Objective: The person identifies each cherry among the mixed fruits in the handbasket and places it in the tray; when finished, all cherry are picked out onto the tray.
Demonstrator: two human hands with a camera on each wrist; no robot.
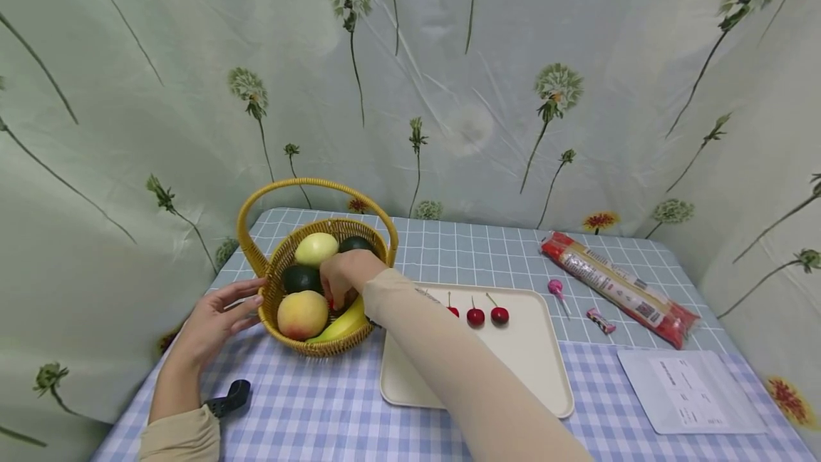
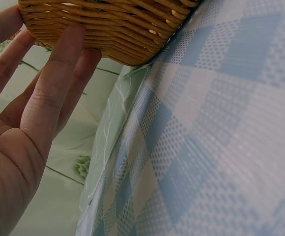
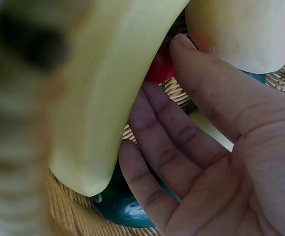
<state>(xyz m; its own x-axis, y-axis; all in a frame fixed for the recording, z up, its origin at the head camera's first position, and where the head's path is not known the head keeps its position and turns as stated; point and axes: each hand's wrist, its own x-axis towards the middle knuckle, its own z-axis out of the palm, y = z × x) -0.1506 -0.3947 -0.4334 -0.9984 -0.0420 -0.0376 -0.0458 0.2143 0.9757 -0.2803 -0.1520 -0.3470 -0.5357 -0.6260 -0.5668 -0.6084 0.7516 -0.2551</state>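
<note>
A wicker basket (image 1: 316, 352) with a tall handle holds a peach (image 1: 303, 315), a banana (image 1: 341, 324), a pale yellow-green fruit (image 1: 316, 249) and dark green fruits (image 1: 301, 279). Inside it, my right hand (image 1: 346, 273) reaches down between the peach and banana. Its thumb and fingers pinch a small red cherry (image 3: 161, 67), partly hidden by the banana in the right wrist view. My left hand (image 1: 214, 316) touches the basket's left side with extended fingers (image 2: 59, 73). On a cream tray (image 1: 526, 369) right of the basket lie cherries (image 1: 475, 316) in a row, some hidden behind my right forearm.
Right of the tray are a pink lollipop (image 1: 556, 288), a small wrapped candy (image 1: 601, 320) and a long red-and-clear packet (image 1: 616, 287). Nearer the front right lies a pale flat pouch (image 1: 689, 391). A dandelion-print curtain (image 1: 468, 91) hangs behind the checked tablecloth (image 1: 308, 412).
</note>
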